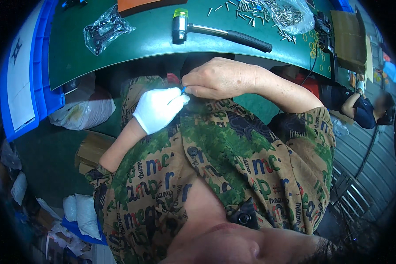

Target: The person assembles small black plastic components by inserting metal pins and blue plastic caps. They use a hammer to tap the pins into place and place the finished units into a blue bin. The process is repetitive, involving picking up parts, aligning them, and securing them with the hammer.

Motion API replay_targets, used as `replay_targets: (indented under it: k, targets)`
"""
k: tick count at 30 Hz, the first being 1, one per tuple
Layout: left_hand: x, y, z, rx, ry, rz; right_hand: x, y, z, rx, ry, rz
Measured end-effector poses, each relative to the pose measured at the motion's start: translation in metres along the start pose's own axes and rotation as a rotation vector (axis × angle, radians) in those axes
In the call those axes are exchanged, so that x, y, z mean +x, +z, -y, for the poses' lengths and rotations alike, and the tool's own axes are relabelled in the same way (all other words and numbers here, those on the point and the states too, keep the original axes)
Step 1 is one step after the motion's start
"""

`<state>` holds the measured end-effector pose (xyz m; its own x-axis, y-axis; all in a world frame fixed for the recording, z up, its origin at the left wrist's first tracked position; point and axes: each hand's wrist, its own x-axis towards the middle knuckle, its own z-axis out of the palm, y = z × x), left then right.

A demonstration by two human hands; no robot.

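My left hand [160,108], in a white glove, is closed in a pinch in front of my chest, just off the near edge of the green table. Its fingertips meet those of my right hand [220,78], which is bare and also closed. Between them shows a small blue piece [183,89]; most of it is hidden by the fingers, so its kind cannot be made out. Beyond my hands, a mallet [207,30] with a yellow-green tip and black grip lies on the green table [154,39].
Loose screws [253,11] spill from a clear bag [301,17] at the far right, near yellow rings [313,47]. Back left are a bag of black parts [106,30] and an orange block [147,5]. A blue bin [39,75] stands left; another person [361,105] is at right.
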<state>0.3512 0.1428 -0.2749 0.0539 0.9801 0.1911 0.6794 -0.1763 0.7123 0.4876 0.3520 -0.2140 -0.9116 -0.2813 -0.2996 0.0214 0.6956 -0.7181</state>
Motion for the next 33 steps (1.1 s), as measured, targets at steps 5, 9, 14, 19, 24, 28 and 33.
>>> replay_targets:
  k: [5,9,14,19,24,28,33]
  targets:
    - [0.003,0.001,-0.004,-0.053,-0.027,-0.01,-0.001,-0.003,0.004,-0.016,0.023,0.071]
    - [0.002,0.005,-0.003,-0.046,0.005,0.025,-0.003,0.003,0.005,-0.026,-0.007,0.057]
    - [-0.003,0.013,0.003,-0.052,0.0,0.055,-0.002,0.003,0.007,-0.016,0.041,0.107]
    - [-0.004,0.013,0.004,-0.126,-0.053,0.106,-0.002,0.003,0.004,-0.017,-0.015,0.078]
    - [0.003,0.002,-0.001,-0.115,-0.037,0.117,-0.011,-0.007,-0.01,0.157,0.005,0.045]
    - [0.0,0.004,0.002,-0.078,-0.019,0.118,-0.018,-0.011,-0.011,0.119,0.07,-0.065]
    - [0.005,0.002,-0.001,-0.149,-0.049,0.112,-0.018,0.0,-0.005,0.147,0.067,-0.087]
